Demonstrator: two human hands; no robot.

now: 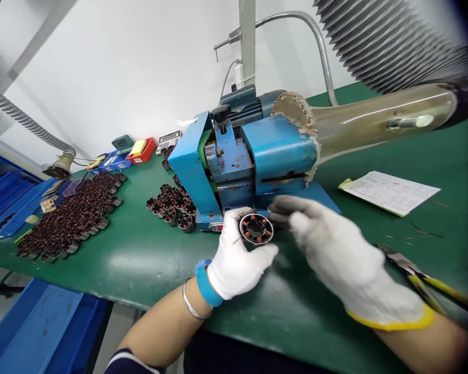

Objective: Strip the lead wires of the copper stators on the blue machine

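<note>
My left hand [234,259], in a white glove, is closed around a small round motor stator [256,229] with copper windings, held face up just in front of the blue machine [237,156]. My right hand [335,249], also gloved, reaches to the stator's right edge; its dark-tipped fingers pinch at the rim or a wire there, too small to make out. Both hands hover over the green table [140,259].
A cluster of wound stators [173,205] stands left of the machine, and a long tray full of them [74,215] lies further left. Yellow-handled pliers [425,278] lie at right, a paper sheet [390,192] behind. A clear extraction hose [382,119] runs overhead. Blue bins [8,200] sit far left.
</note>
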